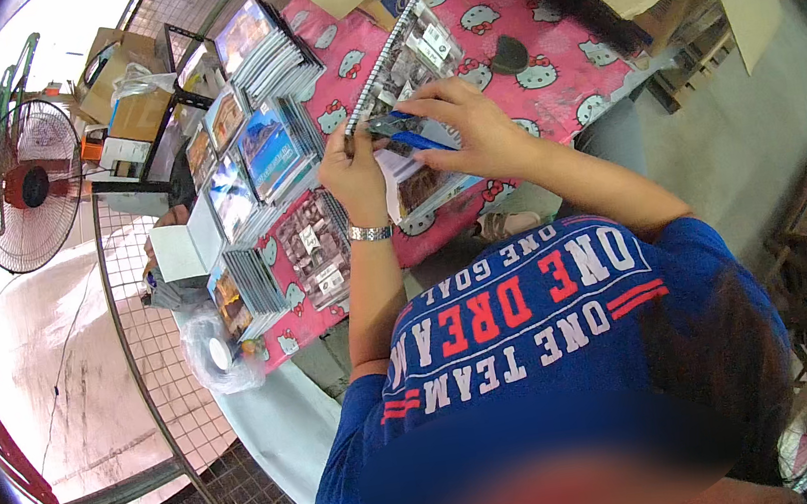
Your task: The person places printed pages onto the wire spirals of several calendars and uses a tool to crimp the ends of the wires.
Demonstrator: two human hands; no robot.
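One shirt (522, 313) sits nearest, left hand (353, 172) gripping one notebook (417, 57), right hand (477, 128) one pliers (418, 140).

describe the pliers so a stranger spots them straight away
Find the pink cartoon-print tablecloth, then the spiral-bound notebook in the left hand. The pliers are in the right hand, near the notebook's spiral. Bright blue handles set them apart from the flat grey-patterned notebook.
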